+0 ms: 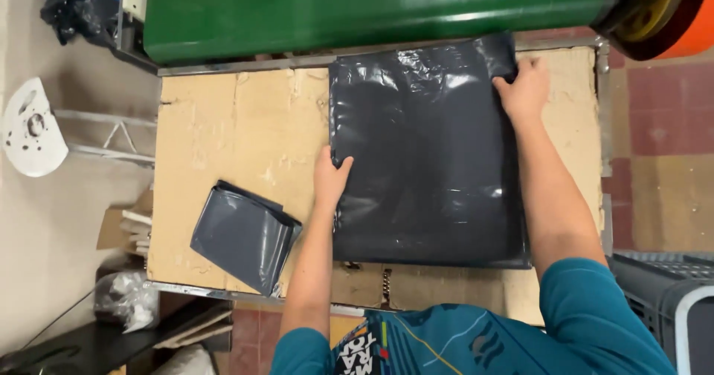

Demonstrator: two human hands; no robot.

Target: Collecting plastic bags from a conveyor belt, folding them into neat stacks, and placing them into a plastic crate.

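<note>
Green machine housing spans the top of the view, glossy, with a yellow-and-orange wheel at its right end. Below it, a worktable topped with worn cardboard, metal edging showing along the near and right sides. Flat on the cardboard, right of centre: a stack of large dark grey plastic bags, shiny and wrinkled, upper edge close to the machine, lower edge near the table's front. Lower left on the cardboard, well apart from that stack, a smaller folded bundle of grey bags, lying askew. Right hand sits at the stack's upper right corner, fingers curled and pinching the bag edge there. Left hand lies flat at the stack's left edge, fingers close together on the cardboard, thumb spread out over the plastic. Grey plastic crate at lower right, off the table. White round metal piece at far left, over the floor.
</note>
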